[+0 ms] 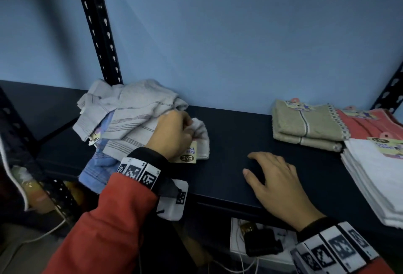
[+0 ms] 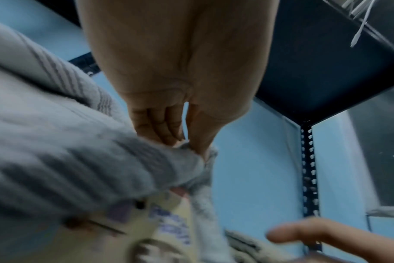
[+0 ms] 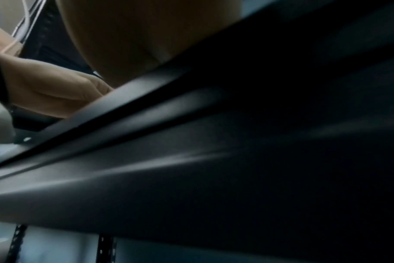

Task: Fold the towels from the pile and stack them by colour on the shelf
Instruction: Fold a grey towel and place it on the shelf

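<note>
The right hand (image 1: pixel 274 183) lies nearest, flat on the front half of the dark shelf (image 1: pixel 226 140), fingers straight and spread, holding nothing.

The shelf runs along a blue wall (image 1: pixel 218 34). At its left end, against a black upright post (image 1: pixel 96 25), sits the loose pile (image 1: pixel 122 117): crumpled grey towels with thin darker stripes, and a blue towel (image 1: pixel 96 171) under them hanging over the front edge. At the right end are folded stacks: white towels (image 1: pixel 375 178) at the front edge, pink towels (image 1: pixel 370 125) behind them by the wall, and olive-green towels (image 1: pixel 305 125) just beside the pink ones, each stack carrying a paper tag.

The left hand (image 1: pixel 172 134) rests on the pile's right side, fingers curled, pinching the edge of a grey towel (image 2: pixel 56 142) between thumb and fingertips (image 2: pixel 162 131). A cream paper label (image 1: pixel 187 156) shows just below that hand.
</note>
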`<state>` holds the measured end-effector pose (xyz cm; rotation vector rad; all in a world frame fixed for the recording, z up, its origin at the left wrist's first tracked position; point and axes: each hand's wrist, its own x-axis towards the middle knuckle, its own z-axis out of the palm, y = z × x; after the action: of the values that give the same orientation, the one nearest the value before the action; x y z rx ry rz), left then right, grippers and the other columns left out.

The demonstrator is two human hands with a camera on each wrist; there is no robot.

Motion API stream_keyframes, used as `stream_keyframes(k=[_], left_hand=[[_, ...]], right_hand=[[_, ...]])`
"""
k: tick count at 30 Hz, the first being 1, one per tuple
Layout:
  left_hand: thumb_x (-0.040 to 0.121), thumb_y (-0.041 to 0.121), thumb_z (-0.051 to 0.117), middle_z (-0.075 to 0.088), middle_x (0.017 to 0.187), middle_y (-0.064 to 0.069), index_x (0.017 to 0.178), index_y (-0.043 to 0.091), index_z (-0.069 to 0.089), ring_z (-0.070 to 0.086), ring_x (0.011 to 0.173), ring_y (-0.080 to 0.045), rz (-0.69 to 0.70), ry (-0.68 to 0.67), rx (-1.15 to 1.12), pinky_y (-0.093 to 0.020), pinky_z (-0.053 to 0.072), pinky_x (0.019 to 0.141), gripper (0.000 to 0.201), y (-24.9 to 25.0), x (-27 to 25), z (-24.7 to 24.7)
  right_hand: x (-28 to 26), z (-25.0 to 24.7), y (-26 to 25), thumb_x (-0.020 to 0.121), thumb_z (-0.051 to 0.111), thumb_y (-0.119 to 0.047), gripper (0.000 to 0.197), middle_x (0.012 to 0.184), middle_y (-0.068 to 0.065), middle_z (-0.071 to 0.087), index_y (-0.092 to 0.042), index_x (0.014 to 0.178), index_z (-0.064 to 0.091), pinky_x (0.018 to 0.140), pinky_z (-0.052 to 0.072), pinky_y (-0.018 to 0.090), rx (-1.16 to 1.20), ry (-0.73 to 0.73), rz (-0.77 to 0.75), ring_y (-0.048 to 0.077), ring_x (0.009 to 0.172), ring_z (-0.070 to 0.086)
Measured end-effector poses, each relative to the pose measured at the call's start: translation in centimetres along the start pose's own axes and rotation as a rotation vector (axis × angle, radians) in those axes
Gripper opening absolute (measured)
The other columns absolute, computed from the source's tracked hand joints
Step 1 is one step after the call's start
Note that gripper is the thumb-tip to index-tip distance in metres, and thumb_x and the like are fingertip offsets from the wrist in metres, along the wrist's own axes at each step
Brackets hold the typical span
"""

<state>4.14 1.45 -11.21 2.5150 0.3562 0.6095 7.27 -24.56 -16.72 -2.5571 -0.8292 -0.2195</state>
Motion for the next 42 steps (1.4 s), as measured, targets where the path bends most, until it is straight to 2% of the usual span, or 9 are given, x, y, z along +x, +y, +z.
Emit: stream_keyframes(k=[8,11,16,22,25,30,34,37,42], left_hand=[[0.092,0.021,0.071,0.071,0.087,0.007,0.094,0.020,0.068,0.067,0.084,-0.010,0.310,-0.178,-0.404,-0.030,0.054,0.079,0.003,5.7,-2.9,1.9],[0.093,0.057,0.055,0.070,0.106,0.005,0.104,0.029,0.069,0.064,0.104,-0.015,0.436,-0.265,-0.196,-0.041,0.049,0.094,0.034,5.2,-2.7,3.3],[0.101,0.063,0.030,0.043,0.152,0.007,0.140,0.038,0.050,0.028,0.148,-0.018,0.109,-0.320,0.161,-0.054,0.011,0.122,0.051,0.3,-0.8,2.1],[0.102,0.036,0.054,0.052,0.147,-0.002,0.145,0.026,0.047,0.046,0.137,-0.025,0.066,-0.339,0.175,-0.036,0.031,0.115,0.045,-0.5,-0.3,0.2],[0.104,0.039,0.049,0.041,0.157,-0.001,0.152,0.027,0.040,0.035,0.146,-0.022,0.040,-0.431,0.297,-0.032,0.018,0.119,0.050,-0.8,-0.3,-0.2],[0.102,0.047,0.048,0.038,0.159,0.002,0.152,0.031,0.040,0.025,0.150,-0.021,0.041,-0.463,0.351,-0.039,0.009,0.123,0.053,-0.5,-0.5,0.1],[0.098,0.046,0.050,0.037,0.158,0.000,0.146,0.031,0.044,0.024,0.150,-0.023,0.145,-0.375,0.390,-0.053,0.013,0.122,0.051,1.7,-2.2,2.3],[0.098,0.044,0.053,0.035,0.158,-0.003,0.149,0.027,0.038,0.025,0.150,-0.024,0.244,-0.360,0.278,-0.053,0.015,0.122,0.055,3.9,-3.5,3.6],[0.091,0.037,0.069,0.066,0.111,0.001,0.136,0.021,0.053,0.060,0.108,-0.023,0.305,-0.340,0.050,-0.037,0.048,0.096,0.050,5.5,-4.8,4.4]], right_hand=[[0.0,-0.8,-2.3,0.093,0.070,-0.029,0.056,0.131,-0.011,0.063,-0.033,0.143,0.045,0.100,0.048,0.026,0.783,0.072,-0.049,0.003,0.122,0.059],[0.7,-1.0,-1.7,0.092,0.069,-0.001,0.024,0.100,0.002,0.075,-0.018,0.109,0.068,0.079,0.054,0.024,0.832,0.186,-0.016,0.013,0.094,0.071],[1.4,-3.1,1.0,0.089,0.065,0.010,0.021,0.078,-0.002,0.076,-0.011,0.090,0.070,0.064,0.055,0.019,0.954,0.302,0.147,0.007,0.069,0.067],[1.6,-5.1,4.2,0.082,0.071,-0.009,0.007,0.078,0.004,0.070,-0.016,0.081,0.071,0.073,0.050,0.033,0.725,0.599,0.326,0.019,0.075,0.063],[1.7,-6.4,5.6,0.080,0.065,-0.014,0.007,0.082,0.005,0.067,-0.014,0.084,0.071,0.078,0.047,0.033,0.763,0.720,0.457,0.021,0.083,0.060],[0.9,-6.7,4.8,0.083,0.058,-0.034,0.028,0.101,0.004,0.070,-0.017,0.100,0.072,0.089,0.048,0.034,0.587,0.551,0.327,0.018,0.096,0.062],[0.5,-4.4,3.9,0.080,0.062,-0.070,0.049,0.106,-0.004,0.066,-0.030,0.109,0.069,0.092,0.051,0.042,0.306,0.121,0.178,0.020,0.101,0.064],[0.3,-3.8,3.5,0.089,0.073,-0.038,0.037,0.113,0.000,0.062,-0.024,0.123,0.068,0.084,0.040,0.026,0.221,0.009,0.142,0.018,0.106,0.059],[0.6,-4.8,5.0,0.088,0.075,-0.021,0.005,0.080,-0.004,0.071,-0.025,0.085,0.074,0.068,0.045,0.028,0.391,0.144,0.093,0.008,0.077,0.063]])
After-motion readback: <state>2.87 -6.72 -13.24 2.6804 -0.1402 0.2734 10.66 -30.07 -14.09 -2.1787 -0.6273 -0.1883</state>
